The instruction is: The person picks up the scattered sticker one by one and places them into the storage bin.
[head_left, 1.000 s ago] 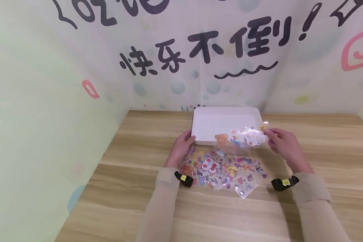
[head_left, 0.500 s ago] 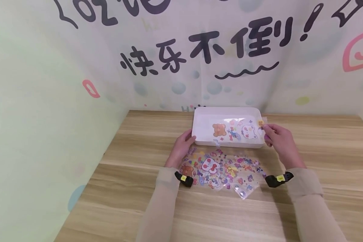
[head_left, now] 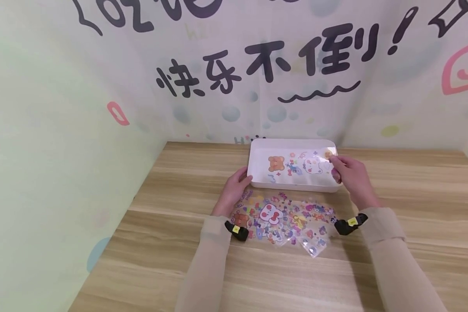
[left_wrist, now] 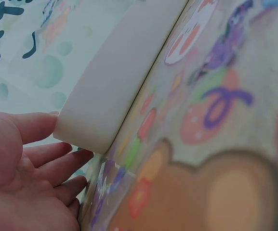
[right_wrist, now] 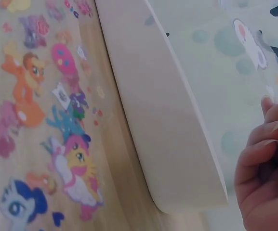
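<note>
A clear sticker sheet [head_left: 276,164] with a brown bear and a white bear printed on it overlaps the inside of the white tray [head_left: 292,187] in the head view. My right hand [head_left: 349,177] pinches its right end between thumb and fingers, over the tray's right side. In the right wrist view the fingers [right_wrist: 257,156] are curled, and part of the sheet [right_wrist: 251,45] shows beyond the tray wall. My left hand [head_left: 235,190] holds the tray's front left corner. The left wrist view has the thumb [left_wrist: 40,126] at the corner's edge and the fingers just below it.
More clear sticker sheets [head_left: 271,213] lie spread and overlapping on the wooden table [head_left: 160,242], in front of the tray and between the forearms. Behind the tray a printed cloth backdrop [head_left: 203,121] rises from the table's back edge. Another cloth wall [head_left: 54,151] stands at the left.
My right hand has moved left and slightly away from me, carrying the sticker sheet from over the tray's front edge to within its outline. The left hand and the tray stay in place.
</note>
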Motion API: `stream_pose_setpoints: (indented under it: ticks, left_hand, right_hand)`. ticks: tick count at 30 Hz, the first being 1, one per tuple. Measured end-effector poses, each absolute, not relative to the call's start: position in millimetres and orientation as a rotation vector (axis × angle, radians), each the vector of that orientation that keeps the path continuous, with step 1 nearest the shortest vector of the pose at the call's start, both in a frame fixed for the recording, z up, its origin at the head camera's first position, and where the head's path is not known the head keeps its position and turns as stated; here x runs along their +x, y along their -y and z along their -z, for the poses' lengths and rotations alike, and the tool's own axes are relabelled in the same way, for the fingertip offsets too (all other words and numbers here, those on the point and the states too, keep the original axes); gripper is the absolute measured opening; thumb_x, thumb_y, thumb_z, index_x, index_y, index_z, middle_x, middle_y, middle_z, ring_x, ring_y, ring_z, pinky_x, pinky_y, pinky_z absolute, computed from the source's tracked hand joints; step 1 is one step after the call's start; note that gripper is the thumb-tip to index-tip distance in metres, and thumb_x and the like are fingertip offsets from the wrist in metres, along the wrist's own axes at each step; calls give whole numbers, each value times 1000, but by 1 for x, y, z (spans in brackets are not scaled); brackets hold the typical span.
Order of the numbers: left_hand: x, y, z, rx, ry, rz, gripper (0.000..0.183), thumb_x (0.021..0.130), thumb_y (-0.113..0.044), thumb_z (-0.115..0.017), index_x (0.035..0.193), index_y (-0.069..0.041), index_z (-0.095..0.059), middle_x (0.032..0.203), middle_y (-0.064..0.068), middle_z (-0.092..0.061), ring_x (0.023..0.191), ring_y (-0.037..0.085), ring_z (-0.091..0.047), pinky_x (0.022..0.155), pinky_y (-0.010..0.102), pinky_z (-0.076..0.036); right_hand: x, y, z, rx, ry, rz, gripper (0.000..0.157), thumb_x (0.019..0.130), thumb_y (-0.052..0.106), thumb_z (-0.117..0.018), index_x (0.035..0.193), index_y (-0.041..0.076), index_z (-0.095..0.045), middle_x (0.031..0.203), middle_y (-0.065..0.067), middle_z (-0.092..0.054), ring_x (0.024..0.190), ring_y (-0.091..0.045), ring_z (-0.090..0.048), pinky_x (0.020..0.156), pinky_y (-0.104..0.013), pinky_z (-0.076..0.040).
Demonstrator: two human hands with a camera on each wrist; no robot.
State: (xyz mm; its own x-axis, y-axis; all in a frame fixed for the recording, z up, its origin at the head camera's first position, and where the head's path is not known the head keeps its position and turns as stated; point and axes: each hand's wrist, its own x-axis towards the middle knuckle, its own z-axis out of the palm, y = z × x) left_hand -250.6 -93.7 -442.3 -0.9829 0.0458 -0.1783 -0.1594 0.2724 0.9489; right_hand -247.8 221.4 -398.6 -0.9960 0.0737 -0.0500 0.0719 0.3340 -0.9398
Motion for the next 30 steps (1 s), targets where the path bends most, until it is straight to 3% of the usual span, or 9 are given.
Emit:
stream_pose_setpoints:
  ticks: [16, 30]
  left_hand:
    - [-252, 96, 444, -105, -2343, -1830, 49, 91, -31, -49, 137, -23, -36, 135, -7, -41, 122, 10, -37, 103, 32, -30]
    - [-250, 97, 444, -126, -2316, -1853, 57, 91, -32, -49, 141, -20, -25, 136, -6, -40, 122, 11, -38, 104, 35, -28]
  right_hand:
    - [-260, -212, 402, -145, 2632, -1819, 58, 85, 55, -42, 114, 7, -50, 66, 1, -50, 59, -13, -45, 55, -26, -42]
    - [-275, -204, 406, -97, 2582, -1931, 47, 89, 48, -41, 107, 6, -47, 68, 1, -51, 57, -12, -48, 54, -24, -46]
